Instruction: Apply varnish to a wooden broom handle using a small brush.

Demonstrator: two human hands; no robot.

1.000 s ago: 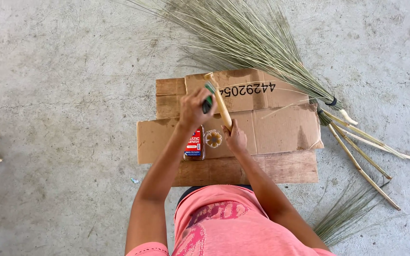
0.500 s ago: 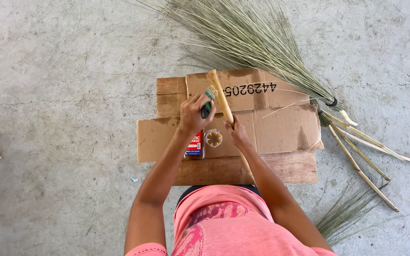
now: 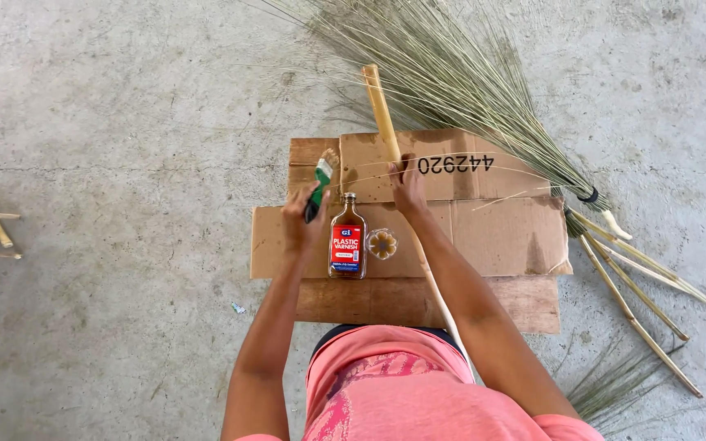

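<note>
While the left hand grips a small green-handled paintbrush, the right hand pinches the long pale bamboo stick, seemingly light, stiff and smooth, best held mid-length.

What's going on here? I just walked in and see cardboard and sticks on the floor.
A person in a pink shirt holds a green-handled brush in the left hand and steadies a bamboo stick with the right hand over flattened cardboard. A small bottle of brown liquid and a little dish stand between the hands. A grass broom lies beyond.
</note>
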